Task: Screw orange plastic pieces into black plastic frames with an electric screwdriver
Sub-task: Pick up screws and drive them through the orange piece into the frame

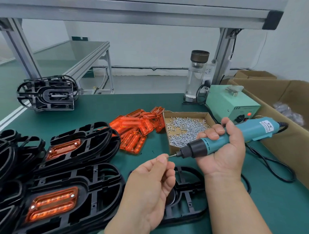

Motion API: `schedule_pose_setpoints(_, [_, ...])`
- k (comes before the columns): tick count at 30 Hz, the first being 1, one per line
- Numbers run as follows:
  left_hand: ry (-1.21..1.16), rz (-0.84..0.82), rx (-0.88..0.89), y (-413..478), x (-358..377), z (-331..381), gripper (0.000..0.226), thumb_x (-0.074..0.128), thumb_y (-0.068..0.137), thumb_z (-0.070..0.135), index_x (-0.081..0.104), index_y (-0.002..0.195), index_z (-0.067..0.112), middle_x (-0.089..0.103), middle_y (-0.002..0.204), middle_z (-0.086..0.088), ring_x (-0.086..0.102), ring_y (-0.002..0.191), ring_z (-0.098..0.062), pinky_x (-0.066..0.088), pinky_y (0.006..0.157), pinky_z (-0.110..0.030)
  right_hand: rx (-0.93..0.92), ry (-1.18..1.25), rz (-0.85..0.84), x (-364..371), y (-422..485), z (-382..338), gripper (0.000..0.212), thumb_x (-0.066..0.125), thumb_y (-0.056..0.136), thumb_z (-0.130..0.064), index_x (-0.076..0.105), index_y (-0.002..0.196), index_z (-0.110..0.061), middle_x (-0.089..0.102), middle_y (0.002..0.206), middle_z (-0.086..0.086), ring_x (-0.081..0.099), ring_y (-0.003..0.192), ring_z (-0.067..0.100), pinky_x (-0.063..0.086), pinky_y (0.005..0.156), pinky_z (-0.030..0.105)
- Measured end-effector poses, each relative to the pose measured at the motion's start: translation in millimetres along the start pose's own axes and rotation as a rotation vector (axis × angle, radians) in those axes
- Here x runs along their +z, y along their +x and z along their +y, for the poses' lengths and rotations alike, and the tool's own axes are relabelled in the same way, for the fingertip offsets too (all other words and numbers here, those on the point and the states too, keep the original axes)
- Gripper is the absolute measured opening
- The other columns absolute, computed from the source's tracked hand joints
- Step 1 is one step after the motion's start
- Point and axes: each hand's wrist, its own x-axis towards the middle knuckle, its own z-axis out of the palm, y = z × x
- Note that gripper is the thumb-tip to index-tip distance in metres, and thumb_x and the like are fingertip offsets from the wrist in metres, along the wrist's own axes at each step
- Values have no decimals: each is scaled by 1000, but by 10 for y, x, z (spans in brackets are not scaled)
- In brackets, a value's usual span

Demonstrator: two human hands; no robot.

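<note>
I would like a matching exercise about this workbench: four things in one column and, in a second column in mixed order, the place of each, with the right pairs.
Things
1. screwdriver
2. screws
3. bottle
4. loose orange pieces

Places
A. upright at the back of the table, beside the green power box
B. heaped on the table, left of the cardboard tray
C. held in the right hand
D. inside the cardboard tray

Pairs: 1-C, 2-D, 3-A, 4-B
</note>
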Motion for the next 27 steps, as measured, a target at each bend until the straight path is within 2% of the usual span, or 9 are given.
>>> schedule_pose_setpoints(9, [209,15,112,37,-27,-34,12,57,92,11,65,88,3,65,59,-1,55,49,-4,48,47,-15,-5,-8,-34,-8,2,16,10,48,95,-20,55,88,-22,47,56,-11,43,42,3,42,52,17])
schedule_pose_setpoints(12, [281,29,158,63,-40,-55,13,60,91,11,67,83,4,66,59,0,56,50,-5,49,48,-16,-17,-26,-64,2,-4,20,2,53,87,-21,54,88,-22,47,55,-11,43,42,3,42,52,17])
schedule_pose_setpoints(15, [323,50,182,69,-67,-49,10,62,89,10,69,83,8,68,61,-2,58,51,-6,49,49,-16,-31,-50,-97,2,-6,21,8,55,80,-23,53,88,-22,46,56,-11,43,43,4,42,52,18])
schedule_pose_setpoints(17, [323,27,181,54,-84,-28,9,62,88,7,68,93,12,70,65,-3,60,53,-7,49,51,-16,-39,-58,-107,-1,-5,16,7,54,81,-23,53,88,-22,46,55,-11,43,43,4,42,52,19])
schedule_pose_setpoints(20, [351,-18,204,31,-109,-35,45,64,87,6,52,128,18,72,69,-4,62,56,-7,50,55,-15,-39,-45,-104,-3,-7,-6,8,55,79,-23,54,87,-22,46,55,-11,43,43,4,42,52,18])
schedule_pose_setpoints(22, [394,8,223,13,-118,-22,55,64,87,8,43,137,15,72,71,-3,63,58,-7,50,57,-15,-45,-33,-94,-7,1,-27,6,55,80,-23,54,87,-22,46,55,-11,43,43,4,42,53,18])
schedule_pose_setpoints(23, [441,17,251,-10,-123,-16,52,63,88,8,45,135,17,72,71,-2,63,58,-6,50,57,-14,-49,-27,-85,-6,5,-40,4,54,82,-22,54,86,-21,46,55,-11,43,43,4,43,53,18])
schedule_pose_setpoints(25, [601,37,358,-83,-149,-17,34,61,89,9,56,118,26,72,71,3,63,57,-3,50,58,-11,-53,-11,-64,-7,14,-61,4,51,88,-20,54,87,-21,46,55,-11,43,43,4,43,53,18])
schedule_pose_setpoints(27, [924,6,514,-141,-229,-10,21,59,89,17,63,101,34,70,72,14,63,63,3,46,62,-7,-40,-5,-45,-12,21,-78,9,48,93,-19,53,87,-21,46,55,-11,43,43,4,43,53,18])
